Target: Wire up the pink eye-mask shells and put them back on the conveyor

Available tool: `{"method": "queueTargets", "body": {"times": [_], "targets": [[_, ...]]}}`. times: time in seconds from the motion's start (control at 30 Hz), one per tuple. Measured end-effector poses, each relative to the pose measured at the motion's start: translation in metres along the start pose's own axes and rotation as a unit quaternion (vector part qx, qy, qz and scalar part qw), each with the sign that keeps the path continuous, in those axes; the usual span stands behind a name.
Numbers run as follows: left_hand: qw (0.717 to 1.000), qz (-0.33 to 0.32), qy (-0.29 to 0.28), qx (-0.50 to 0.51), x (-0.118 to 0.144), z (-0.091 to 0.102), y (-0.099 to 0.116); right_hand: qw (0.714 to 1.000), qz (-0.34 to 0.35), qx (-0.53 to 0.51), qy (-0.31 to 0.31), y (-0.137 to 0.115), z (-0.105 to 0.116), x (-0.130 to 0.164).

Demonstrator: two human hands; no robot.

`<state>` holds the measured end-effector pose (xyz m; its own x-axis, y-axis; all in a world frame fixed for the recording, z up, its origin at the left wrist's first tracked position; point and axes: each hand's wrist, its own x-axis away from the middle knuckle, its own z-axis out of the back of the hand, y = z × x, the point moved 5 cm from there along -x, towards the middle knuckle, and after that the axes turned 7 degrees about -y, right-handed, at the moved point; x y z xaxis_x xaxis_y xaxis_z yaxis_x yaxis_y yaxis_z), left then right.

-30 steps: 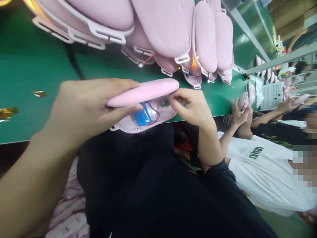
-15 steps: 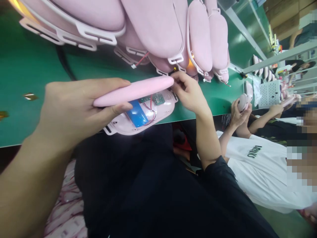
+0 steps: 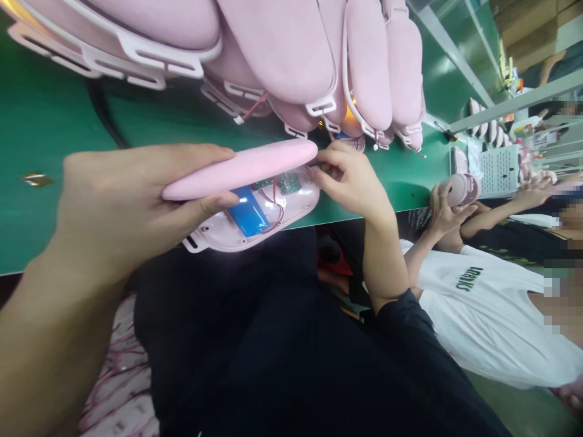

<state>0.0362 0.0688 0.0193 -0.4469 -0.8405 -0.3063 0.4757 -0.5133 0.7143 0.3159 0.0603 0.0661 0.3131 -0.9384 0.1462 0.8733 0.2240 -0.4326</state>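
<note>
My left hand [image 3: 122, 200] grips a smooth pink oval cover [image 3: 246, 169] by its left end, thumb below and fingers above. The cover is tilted over an open pale pink casing [image 3: 218, 239] with slotted strap loops. Inside the casing lie a blue battery pack [image 3: 248, 212], a green circuit board [image 3: 290, 182] and thin red and dark wires. My right hand [image 3: 353, 179] is at the right end of the casing and cover, its fingers curled into a pinch. What lies between those fingertips is hidden.
Several pink padded shells [image 3: 282, 48] stand close together along the back of the green table [image 3: 50, 121], some trailing short wires with white plugs. To the right, a co-worker's hands [image 3: 439, 212] hold a pale round part. A metal frame bar [image 3: 514, 103] crosses behind.
My right hand's fingers have shifted slightly down towards the casing's right end. My left hand, cover and casing sit slightly further left in view. The co-worker's part has turned.
</note>
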Motion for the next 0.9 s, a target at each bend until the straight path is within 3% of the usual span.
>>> {"method": "queueTargets", "body": {"times": [0.17, 0.43, 0.8, 0.9], "targets": [[0.998, 0.058, -0.034, 0.017, 0.002, 0.004, 0.010, 1.000, 0.015, -0.017, -0.007, -0.005, -0.006, -0.007], [0.999, 0.037, -0.038, 0.010, 0.001, 0.006, 0.017, 0.993, -0.022, -0.112, -0.041, 0.001, 0.004, 0.005], [1.000, 0.007, -0.021, 0.007, 0.001, 0.008, 0.019, 0.996, -0.074, 0.046, 0.001, -0.026, 0.000, 0.020], [1.000, -0.006, -0.011, 0.001, 0.002, 0.007, 0.018, 0.994, -0.098, 0.044, 0.007, -0.030, 0.008, 0.023]]}}
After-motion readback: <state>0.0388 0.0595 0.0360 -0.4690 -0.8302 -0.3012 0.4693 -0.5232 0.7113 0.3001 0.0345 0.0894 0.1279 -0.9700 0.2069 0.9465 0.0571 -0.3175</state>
